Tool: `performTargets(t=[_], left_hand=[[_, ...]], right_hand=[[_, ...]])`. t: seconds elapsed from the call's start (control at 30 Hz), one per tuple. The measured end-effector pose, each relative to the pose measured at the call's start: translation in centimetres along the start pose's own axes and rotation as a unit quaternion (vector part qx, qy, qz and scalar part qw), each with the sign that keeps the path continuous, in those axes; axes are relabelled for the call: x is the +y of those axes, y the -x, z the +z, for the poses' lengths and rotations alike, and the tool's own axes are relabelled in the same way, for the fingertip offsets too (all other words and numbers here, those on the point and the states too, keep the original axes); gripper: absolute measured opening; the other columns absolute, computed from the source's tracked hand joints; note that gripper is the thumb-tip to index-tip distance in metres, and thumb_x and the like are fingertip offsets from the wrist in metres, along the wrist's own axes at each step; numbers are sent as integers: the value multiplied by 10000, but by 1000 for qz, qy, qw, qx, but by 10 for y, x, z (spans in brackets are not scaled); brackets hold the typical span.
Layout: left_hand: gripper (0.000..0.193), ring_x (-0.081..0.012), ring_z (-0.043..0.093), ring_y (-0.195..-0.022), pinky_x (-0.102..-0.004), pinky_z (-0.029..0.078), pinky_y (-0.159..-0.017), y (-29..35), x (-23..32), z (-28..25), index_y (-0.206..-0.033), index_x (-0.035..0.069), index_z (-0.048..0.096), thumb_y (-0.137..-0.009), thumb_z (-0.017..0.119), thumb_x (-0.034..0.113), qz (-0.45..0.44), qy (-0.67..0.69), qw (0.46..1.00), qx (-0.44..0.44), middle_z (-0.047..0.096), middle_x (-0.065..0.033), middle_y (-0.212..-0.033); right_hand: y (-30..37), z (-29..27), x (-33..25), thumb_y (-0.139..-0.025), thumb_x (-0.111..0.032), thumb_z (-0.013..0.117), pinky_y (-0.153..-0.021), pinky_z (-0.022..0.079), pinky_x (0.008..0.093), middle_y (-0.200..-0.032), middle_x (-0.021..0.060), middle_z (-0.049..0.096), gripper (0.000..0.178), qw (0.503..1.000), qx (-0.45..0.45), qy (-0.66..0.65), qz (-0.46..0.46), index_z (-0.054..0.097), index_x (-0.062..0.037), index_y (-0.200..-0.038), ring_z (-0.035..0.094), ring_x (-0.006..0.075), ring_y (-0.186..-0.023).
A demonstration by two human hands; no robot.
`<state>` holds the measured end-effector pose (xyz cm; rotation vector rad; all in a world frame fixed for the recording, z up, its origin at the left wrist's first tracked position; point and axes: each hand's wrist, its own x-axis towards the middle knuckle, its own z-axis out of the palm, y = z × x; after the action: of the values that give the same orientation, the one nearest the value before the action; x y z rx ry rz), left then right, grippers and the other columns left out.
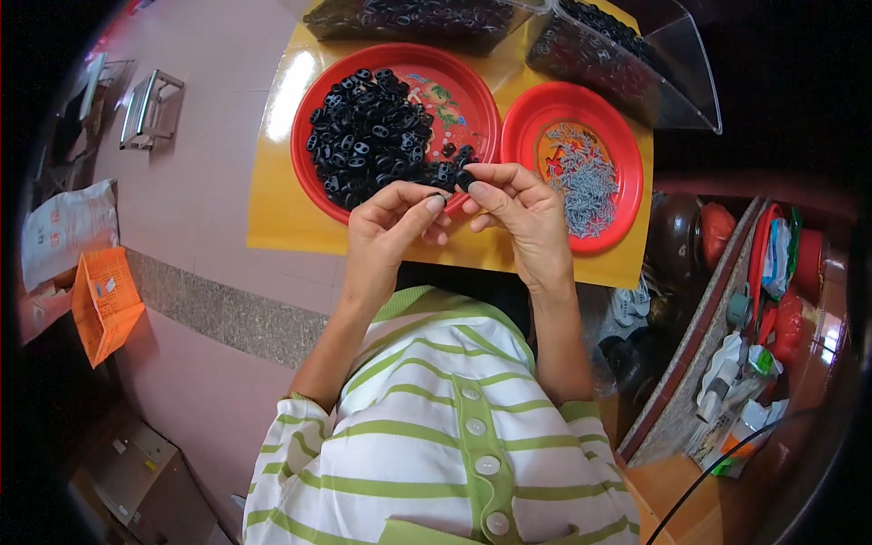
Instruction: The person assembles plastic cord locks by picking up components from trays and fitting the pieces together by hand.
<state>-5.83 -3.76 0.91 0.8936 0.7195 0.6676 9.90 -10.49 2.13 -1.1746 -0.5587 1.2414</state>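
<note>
Both my hands are close together above the near rim of a large red plate (pixel 300 136) heaped with small black oval plastic pieces (pixel 363 136), many showing two holes. My right hand (pixel 527 213) pinches one black plastic piece (pixel 464 180) between thumb and fingers. My left hand (pixel 386 227) is closed in a pinch, with a tiny dark bit showing at its thumb tip; its kind is too small to make out. Right of the big plate, a smaller red plate (pixel 513 136) carries a pile of thin silvery metal pieces (pixel 586 186).
Two clear bins, one at the back (pixel 409 23) and one at the back right (pixel 599 54), hold more black pieces on the yellow tabletop (pixel 272 209). A cluttered shelf (pixel 690 363) stands at right. On the left are a metal stool (pixel 150 109), a white sack (pixel 68 232) and an orange bag (pixel 107 304).
</note>
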Motion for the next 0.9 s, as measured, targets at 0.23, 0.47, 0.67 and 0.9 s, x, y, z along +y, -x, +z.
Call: performTargets(t=[0.23,0.47,0.67,0.9], left_hand=[[123,-85,592,-675,-211,483,-636,0,-2,8,-932,-8,629,-876,599,98,14,-15,1000,0,646,-52,-794],[107,-77,574,-658,-206,452,-606,2,-3,13,-945,0,622,-873,591,72,39,-62,997,14,646,-39,-788],[108,-76,583,-664,-204,458,-614,1,-5,13,-951,0,624,-872,594,68,52,-64,997,8,654,-41,-806],[129,-94,593,-669,-216,488,-622,-3,-5,15,-964,-16,625,-875,599,73,24,-45,999,6,652,-64,-805]], right_hand=[[9,3,11,-858,-65,620,-589,499,184,-896,55,652,206,999,28,-40,-21,610,10,-1050,612,86,-743],[14,5,13,-859,-97,628,-617,502,201,-912,48,648,214,997,31,10,-67,615,-3,-1051,608,78,-771],[15,4,16,-867,-93,619,-624,506,202,-959,49,646,217,995,39,36,-80,608,2,-1061,611,80,-793],[12,0,18,-867,-83,619,-621,503,195,-958,47,646,204,993,48,35,-103,614,0,-1053,606,73,-788]])
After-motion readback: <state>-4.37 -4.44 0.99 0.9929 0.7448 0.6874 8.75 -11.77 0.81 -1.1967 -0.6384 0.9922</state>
